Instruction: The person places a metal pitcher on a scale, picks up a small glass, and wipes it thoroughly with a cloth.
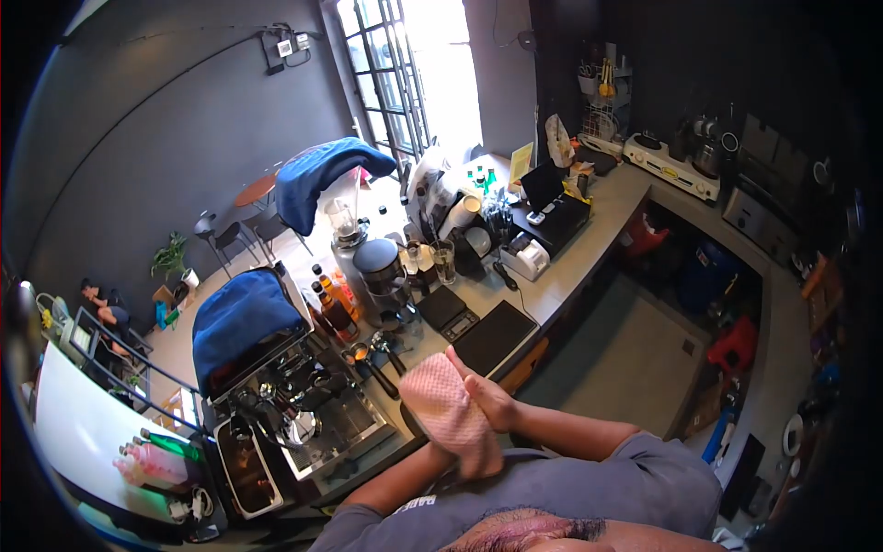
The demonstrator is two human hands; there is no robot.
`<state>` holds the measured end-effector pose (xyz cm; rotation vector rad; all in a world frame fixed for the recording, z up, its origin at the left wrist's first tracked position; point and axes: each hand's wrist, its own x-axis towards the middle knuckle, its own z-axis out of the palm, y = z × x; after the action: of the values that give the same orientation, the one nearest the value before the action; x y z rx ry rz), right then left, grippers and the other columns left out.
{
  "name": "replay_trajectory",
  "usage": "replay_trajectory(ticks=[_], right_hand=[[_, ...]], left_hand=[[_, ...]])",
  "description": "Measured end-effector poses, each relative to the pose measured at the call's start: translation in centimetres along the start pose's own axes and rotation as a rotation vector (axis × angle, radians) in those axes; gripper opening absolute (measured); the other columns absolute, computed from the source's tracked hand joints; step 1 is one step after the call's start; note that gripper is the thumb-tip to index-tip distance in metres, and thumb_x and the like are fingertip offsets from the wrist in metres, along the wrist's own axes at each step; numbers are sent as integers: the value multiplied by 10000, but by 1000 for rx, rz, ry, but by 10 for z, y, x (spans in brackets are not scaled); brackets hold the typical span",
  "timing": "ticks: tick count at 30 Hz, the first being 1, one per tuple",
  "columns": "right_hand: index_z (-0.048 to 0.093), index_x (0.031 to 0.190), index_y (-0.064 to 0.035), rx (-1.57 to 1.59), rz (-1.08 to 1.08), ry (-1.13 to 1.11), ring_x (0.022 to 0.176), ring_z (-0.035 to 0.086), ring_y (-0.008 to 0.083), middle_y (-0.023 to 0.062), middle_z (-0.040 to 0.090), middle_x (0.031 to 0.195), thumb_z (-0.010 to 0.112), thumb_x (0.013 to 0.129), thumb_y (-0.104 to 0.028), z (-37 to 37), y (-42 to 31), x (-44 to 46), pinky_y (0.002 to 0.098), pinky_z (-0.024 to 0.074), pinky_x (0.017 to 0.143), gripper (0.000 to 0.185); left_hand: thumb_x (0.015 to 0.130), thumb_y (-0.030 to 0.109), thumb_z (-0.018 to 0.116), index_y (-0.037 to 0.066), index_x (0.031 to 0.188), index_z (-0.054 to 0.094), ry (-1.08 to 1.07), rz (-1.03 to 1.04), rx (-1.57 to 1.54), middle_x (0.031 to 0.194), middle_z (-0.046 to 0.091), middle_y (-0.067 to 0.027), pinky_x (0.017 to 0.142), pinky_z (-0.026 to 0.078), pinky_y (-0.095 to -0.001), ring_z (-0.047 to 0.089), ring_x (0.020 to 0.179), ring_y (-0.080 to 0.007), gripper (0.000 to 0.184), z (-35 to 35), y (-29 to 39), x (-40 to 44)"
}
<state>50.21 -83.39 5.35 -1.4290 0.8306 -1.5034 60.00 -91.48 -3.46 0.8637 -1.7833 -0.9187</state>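
Observation:
A pink textured cloth [446, 405] is held up in front of the chest, near the counter edge. It covers my left hand, so those fingers are hidden. My right hand [489, 402] presses against the cloth's right side, its fingers closed on it. Just beyond the hands lie a black mat [497, 338] and a small black scale [459, 323]. Portafilters [372, 363] rest on the counter to the left of the mat, beside the espresso machine [322, 414].
A blue cloth [244, 322] covers the espresso machine's top. Behind stand a grinder [378, 267], syrup bottles [336, 308], a glass [443, 260] and a receipt printer [526, 258]. A stove [671, 170] is at the back right. A seated person [106, 308] is far left.

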Motion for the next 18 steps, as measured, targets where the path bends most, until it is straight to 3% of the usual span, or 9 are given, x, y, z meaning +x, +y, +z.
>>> replay_trajectory(ticks=[2,4,5,6,8,11,14,16,18], right_hand=[[48,1561,112,-79,35,4,1555,35,327,286,64,1653,286,1093,-470,-1,-2,-1,379,55,1243,783],[38,1561,113,-303,-51,-23,1556,14,326,274,49,1658,327,1082,-475,13,-18,-9,388,41,1243,811],[19,1557,120,-352,-72,-45,1555,-2,316,263,36,1662,341,1076,-485,23,-25,-14,391,31,1242,838],[0,1554,128,-402,-96,-70,1554,-18,305,251,22,1666,355,1069,-496,31,-31,-16,394,21,1241,866],[38,1553,133,-374,-169,-76,1554,-38,322,275,50,1658,349,1080,-447,39,-35,-9,407,0,1239,811],[107,1567,100,-141,-57,-125,1557,-15,318,252,59,1667,313,1088,-453,22,-9,12,407,1,1239,760],[140,1570,83,-256,97,-129,1557,-2,306,231,61,1673,290,1092,-453,14,-8,19,405,14,1242,734],[118,1573,84,-251,-104,-221,1558,-1,317,260,88,1661,386,1084,-402,25,0,7,396,28,1242,739],[78,1576,81,-412,-161,-196,1557,42,318,261,141,1652,430,1075,-383,47,-21,-8,393,52,1243,768]], left_hand=[[993,345,607,42,1353,509,-347,-253,496,1295,526,-105,1097,390,-358,504,1242,-258,481,-30,48,18],[1000,350,585,50,1400,471,-497,-264,393,1357,497,-112,1131,347,-367,475,1285,-270,513,-46,22,16],[1016,345,553,62,1451,430,-461,-147,42,1413,472,-114,1164,305,-371,450,1323,-273,534,-47,-35,1],[1031,341,522,74,1502,389,-412,-25,-307,1470,447,-116,1198,263,-375,425,1362,-277,557,-56,-12,4],[1036,349,501,69,1509,375,-389,178,181,1502,426,-127,1200,272,-387,403,1396,-290,564,-84,67,-2],[1051,367,470,55,1495,376,-225,221,-34,1484,434,-130,1192,284,-391,413,1385,-285,551,-68,63,-29],[1065,385,439,41,1481,376,-161,243,-88,1467,443,-132,1183,297,-395,424,1374,-281,543,-57,21,-41],[1075,397,418,31,1471,376,-191,287,19,1455,449,-134,1178,305,-397,431,1367,-279,541,-66,-12,-38],[1084,387,401,21,1465,377,-149,311,125,1449,449,-137,1179,302,-395,429,1365,-278,528,-81,14,-34]])
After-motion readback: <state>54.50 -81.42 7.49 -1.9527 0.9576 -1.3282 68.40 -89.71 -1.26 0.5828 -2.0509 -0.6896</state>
